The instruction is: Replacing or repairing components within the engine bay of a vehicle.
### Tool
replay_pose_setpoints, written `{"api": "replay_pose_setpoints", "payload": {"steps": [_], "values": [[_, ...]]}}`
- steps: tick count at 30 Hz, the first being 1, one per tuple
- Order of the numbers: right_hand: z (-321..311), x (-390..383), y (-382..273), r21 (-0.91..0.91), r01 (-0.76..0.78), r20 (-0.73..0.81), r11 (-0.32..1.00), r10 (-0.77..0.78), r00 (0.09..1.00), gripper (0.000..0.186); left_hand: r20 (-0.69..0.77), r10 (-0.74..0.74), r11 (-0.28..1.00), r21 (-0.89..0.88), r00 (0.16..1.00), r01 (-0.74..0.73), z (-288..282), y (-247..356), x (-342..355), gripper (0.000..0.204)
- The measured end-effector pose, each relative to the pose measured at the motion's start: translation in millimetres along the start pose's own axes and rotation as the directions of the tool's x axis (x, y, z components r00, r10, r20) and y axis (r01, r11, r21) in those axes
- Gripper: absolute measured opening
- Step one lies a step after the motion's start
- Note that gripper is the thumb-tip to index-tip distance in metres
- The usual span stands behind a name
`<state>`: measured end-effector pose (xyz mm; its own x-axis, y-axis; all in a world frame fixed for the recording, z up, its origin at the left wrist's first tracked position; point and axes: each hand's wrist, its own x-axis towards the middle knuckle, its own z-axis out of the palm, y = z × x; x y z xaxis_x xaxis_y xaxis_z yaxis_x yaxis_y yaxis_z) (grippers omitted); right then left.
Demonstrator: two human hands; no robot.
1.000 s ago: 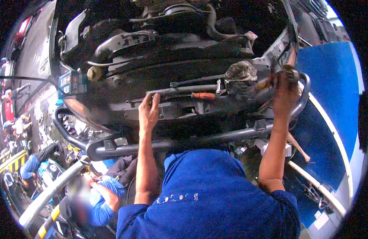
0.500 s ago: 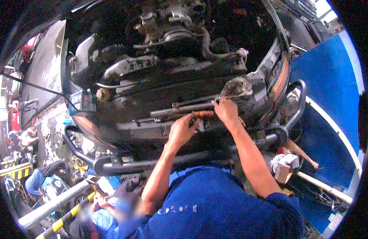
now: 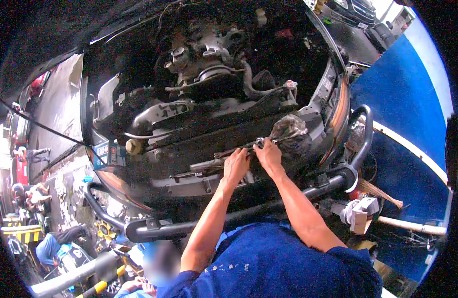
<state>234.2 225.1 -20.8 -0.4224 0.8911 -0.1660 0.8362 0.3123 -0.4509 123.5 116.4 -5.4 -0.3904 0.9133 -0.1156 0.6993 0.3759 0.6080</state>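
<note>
My two hands are close together over the front panel (image 3: pixel 214 185) of a vehicle with its hood up. My right hand (image 3: pixel 269 159) is closed on a metal tool with a round, ratchet-like head (image 3: pixel 259 142). Beside it, my left hand (image 3: pixel 236 168) has its fingers curled down at the tool's shaft; what lies under them is hidden. A thick metal bar (image 3: pixel 207 165) rests to the left of my left hand, with a thinner rod (image 3: pixel 183 176) just in front of it. Beyond my right hand sits a crumpled clear plastic bag (image 3: pixel 288 127), contents unclear.
A black tubular bumper bar (image 3: pixel 189 226) crosses before me. Behind the panel lies the engine (image 3: pixel 211 74), with a battery (image 3: pixel 110 153) at left. A cardboard box (image 3: pixel 362 218) stands low at right, near a blue surface (image 3: pixel 397 84). People work at lower left.
My left hand has moved up and closer to my right, its fingers closing in. My right hand has shifted slightly left and down. The view has tilted, bringing more engine into sight.
</note>
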Motion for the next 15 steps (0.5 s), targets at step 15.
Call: {"api": "replay_pose_setpoints", "payload": {"steps": [15], "values": [[-70.8,-18.2,-21.8,0.574,0.139,0.046,0.807,-0.201,0.978,0.040,-0.272,0.172,0.942,-0.237,0.947,-0.239,-22.8,-2.6,3.1,0.039]]}}
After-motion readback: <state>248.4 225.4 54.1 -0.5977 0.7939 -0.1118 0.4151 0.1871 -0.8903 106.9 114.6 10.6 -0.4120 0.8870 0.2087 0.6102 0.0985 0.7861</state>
